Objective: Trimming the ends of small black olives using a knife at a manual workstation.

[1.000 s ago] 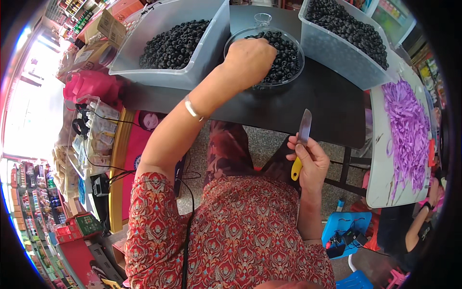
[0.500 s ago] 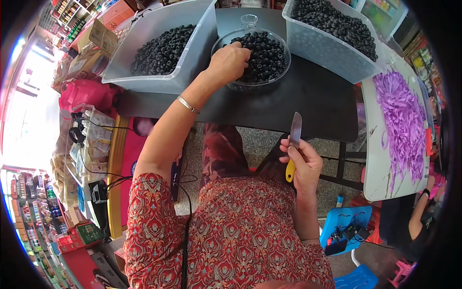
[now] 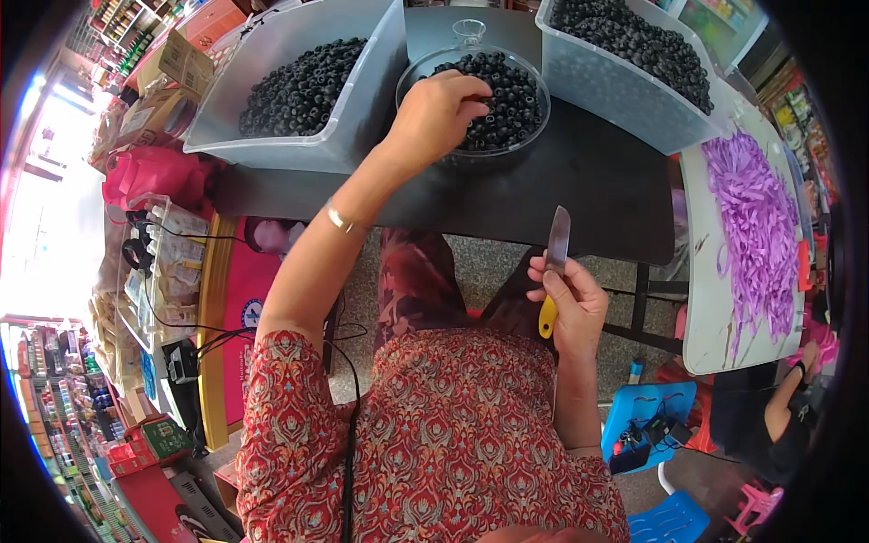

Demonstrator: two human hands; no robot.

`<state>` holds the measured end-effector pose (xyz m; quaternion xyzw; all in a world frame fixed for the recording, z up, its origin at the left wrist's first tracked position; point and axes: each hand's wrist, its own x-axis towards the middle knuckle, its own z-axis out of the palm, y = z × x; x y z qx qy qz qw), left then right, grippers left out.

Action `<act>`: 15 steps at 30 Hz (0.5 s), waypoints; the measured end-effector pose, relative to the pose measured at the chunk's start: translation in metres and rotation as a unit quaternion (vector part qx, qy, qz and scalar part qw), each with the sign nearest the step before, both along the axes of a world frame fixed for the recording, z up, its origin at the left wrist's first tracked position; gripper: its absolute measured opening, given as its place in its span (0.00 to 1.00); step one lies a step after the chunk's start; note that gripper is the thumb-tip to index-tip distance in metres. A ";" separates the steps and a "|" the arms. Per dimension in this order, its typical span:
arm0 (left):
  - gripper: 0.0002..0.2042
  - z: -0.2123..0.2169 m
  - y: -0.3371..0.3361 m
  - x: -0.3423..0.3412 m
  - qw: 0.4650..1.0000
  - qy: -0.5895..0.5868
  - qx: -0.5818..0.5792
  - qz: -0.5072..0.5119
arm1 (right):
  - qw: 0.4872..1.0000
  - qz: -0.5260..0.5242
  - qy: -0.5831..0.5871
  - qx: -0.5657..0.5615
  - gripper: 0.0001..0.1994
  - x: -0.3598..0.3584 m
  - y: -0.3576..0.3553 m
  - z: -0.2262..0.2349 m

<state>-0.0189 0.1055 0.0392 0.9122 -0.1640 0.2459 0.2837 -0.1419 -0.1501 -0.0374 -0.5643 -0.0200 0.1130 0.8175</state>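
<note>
Here your left hand (image 3: 434, 113) pinches small, firm, probably slippery black fruits (image 3: 498, 90) in the round bowl (image 3: 534, 127), while your right hand (image 3: 570, 303) grips the knife (image 3: 554, 262) by its yellow handle.

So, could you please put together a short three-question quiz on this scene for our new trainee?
1. True or false: the left hand reaches into the round clear bowl of small dark round pieces.
2. What does the right hand hold?
A. a pair of scissors
B. a knife with a yellow handle, blade pointing up
C. a spoon
3. Fill in: the purple strips lie on a white board at the person's ____ side.

Key
1. True: the fingers are in among the pieces.
2. B: the hand grips the yellow handle below the table edge.
3. Right.
</note>
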 end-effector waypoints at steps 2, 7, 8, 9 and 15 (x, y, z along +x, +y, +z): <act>0.09 0.011 -0.016 -0.030 0.960 0.126 -0.239 -0.075 | 0.999 -0.020 -0.016 -0.023 0.11 0.003 0.000 0.004; 0.11 -0.006 -0.049 -0.091 0.746 0.310 -0.562 -0.177 | 0.997 -0.037 -0.065 -0.006 0.10 0.010 0.007 0.022; 0.11 -0.014 -0.054 -0.097 0.723 0.314 -0.585 -0.190 | 0.993 -0.037 -0.116 -0.004 0.11 0.011 0.008 0.027; 0.10 -0.020 -0.058 -0.102 0.700 0.317 -0.607 -0.201 | 0.985 -0.037 -0.167 -0.002 0.11 0.012 0.009 0.031; 0.11 -0.035 -0.071 -0.114 0.681 0.326 -0.619 -0.217 | 0.974 -0.053 -0.219 -0.029 0.11 0.009 0.011 0.042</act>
